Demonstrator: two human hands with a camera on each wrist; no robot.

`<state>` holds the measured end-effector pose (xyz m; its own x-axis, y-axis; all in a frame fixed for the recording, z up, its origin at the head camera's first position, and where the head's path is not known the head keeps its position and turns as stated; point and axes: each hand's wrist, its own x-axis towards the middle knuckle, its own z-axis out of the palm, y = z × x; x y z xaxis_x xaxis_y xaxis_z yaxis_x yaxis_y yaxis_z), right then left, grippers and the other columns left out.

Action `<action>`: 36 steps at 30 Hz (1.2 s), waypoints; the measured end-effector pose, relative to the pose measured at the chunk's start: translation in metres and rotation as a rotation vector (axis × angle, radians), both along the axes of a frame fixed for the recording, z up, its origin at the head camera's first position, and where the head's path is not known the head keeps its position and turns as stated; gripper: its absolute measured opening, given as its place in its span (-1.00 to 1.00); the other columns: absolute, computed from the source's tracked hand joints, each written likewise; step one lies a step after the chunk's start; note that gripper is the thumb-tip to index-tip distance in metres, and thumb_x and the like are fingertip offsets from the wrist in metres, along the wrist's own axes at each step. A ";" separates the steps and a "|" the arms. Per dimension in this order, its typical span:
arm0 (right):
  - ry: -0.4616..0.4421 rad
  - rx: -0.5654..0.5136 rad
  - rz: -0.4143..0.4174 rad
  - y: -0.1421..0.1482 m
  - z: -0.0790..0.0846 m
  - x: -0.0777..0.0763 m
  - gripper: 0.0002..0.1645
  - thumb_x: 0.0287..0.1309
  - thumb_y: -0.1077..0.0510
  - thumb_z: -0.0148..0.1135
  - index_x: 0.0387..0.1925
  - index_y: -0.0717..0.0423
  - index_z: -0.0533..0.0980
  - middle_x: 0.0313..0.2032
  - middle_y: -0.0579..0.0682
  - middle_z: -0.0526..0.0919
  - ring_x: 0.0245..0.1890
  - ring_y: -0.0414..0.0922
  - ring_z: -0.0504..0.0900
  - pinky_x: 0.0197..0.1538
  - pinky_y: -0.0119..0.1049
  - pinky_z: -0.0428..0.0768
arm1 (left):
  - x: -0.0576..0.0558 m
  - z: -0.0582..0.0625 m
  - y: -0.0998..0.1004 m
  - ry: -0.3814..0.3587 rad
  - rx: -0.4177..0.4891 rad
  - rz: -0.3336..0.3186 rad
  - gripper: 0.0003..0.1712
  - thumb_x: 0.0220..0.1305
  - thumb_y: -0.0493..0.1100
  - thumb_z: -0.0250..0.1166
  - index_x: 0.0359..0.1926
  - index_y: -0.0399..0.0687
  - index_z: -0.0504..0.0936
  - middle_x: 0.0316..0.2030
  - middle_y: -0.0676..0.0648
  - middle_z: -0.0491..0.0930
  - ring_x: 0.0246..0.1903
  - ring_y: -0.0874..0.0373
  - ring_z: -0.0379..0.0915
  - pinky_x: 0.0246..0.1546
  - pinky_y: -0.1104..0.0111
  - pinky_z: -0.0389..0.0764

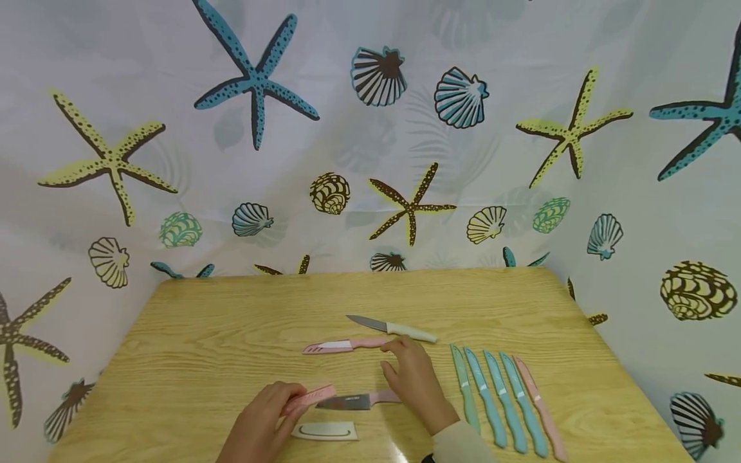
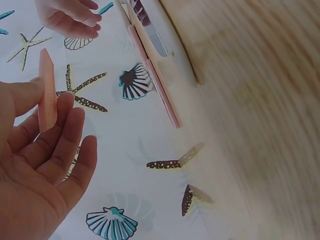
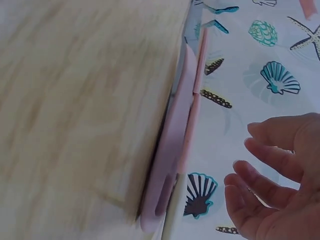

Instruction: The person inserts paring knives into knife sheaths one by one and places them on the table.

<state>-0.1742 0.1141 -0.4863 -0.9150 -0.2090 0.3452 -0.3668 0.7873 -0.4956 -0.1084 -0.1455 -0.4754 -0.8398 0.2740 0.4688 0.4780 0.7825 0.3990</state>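
My left hand [image 1: 260, 421] pinches a pink knife sheath [image 1: 315, 396] between thumb and fingers. In the left wrist view, the sheath [image 2: 47, 95] is seen edge-on. My right hand [image 1: 418, 378] is held above the table with loosely bent fingers and nothing in them; the right wrist view shows the same hand [image 3: 280, 180]. Below it lies a knife with a bare dark blade [image 1: 350, 402] and a mauve-pink handle [image 3: 172, 140]. A white knife sheath [image 1: 326, 431] lies in front of that blade. Farther back is a pink knife in its sheath [image 1: 328, 348].
Behind the pink knife lies a cream-handled knife [image 1: 412, 332], its grey blade bare. To the right, a green knife [image 1: 465, 386], several blue knives [image 1: 491, 404] and a pink knife [image 1: 541, 405] lie side by side. A patterned cloth [image 1: 347, 148] hangs around the wooden table [image 1: 220, 334].
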 end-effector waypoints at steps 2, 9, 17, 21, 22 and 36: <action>-0.018 0.007 0.008 -0.003 -0.001 -0.004 -0.75 0.04 0.30 0.39 -0.18 0.23 0.62 -0.13 0.13 0.58 -0.12 0.08 0.56 -0.08 -0.05 0.58 | 0.000 0.000 0.000 -0.006 -0.005 0.011 -0.66 -0.04 -0.24 0.52 -0.23 0.08 0.60 -0.36 0.30 0.48 -0.38 0.47 0.31 -0.39 0.45 0.52; -0.058 0.051 0.041 -0.014 0.000 -0.016 -0.75 0.08 0.30 0.36 -0.15 0.25 0.62 -0.17 0.11 0.61 -0.18 0.02 0.58 -0.13 -0.16 0.61 | -0.001 0.000 0.000 -0.028 -0.026 0.018 -0.69 -0.02 -0.21 0.51 -0.24 0.08 0.60 -0.36 0.28 0.49 -0.38 0.47 0.32 -0.39 0.44 0.52; -0.037 0.091 0.077 -0.024 -0.005 -0.033 -0.81 0.05 0.38 0.33 -0.22 0.32 0.65 -0.28 0.14 0.67 -0.25 0.02 0.63 -0.13 -0.14 0.63 | 0.000 0.002 0.000 -0.004 -0.040 0.008 -0.68 -0.03 -0.19 0.52 -0.25 0.09 0.59 -0.35 0.26 0.51 -0.37 0.46 0.37 -0.37 0.44 0.54; -0.002 0.135 0.071 -0.029 -0.010 -0.039 -0.81 0.03 0.41 0.33 -0.24 0.34 0.65 -0.25 0.16 0.68 -0.20 0.06 0.65 -0.11 -0.12 0.64 | 0.001 0.001 0.000 -0.020 -0.043 0.000 -0.69 -0.02 -0.18 0.51 -0.25 0.10 0.59 -0.34 0.26 0.52 -0.36 0.45 0.39 -0.36 0.44 0.55; -0.001 0.145 0.070 -0.030 -0.010 -0.040 -0.80 0.02 0.42 0.32 -0.23 0.35 0.65 -0.24 0.17 0.67 -0.19 0.07 0.65 -0.12 -0.12 0.64 | 0.002 0.001 0.000 -0.026 -0.043 0.002 -0.69 -0.02 -0.18 0.51 -0.25 0.10 0.59 -0.34 0.27 0.51 -0.35 0.45 0.39 -0.36 0.43 0.55; -0.060 0.317 0.052 -0.040 -0.015 -0.049 -0.79 0.09 0.25 0.34 -0.18 0.17 0.65 -0.18 0.11 0.64 -0.12 0.09 0.59 -0.19 0.02 0.59 | 0.003 -0.003 -0.002 -0.002 -0.038 -0.003 -0.68 -0.04 -0.19 0.52 -0.26 0.09 0.60 -0.36 0.28 0.49 -0.39 0.49 0.31 -0.39 0.46 0.51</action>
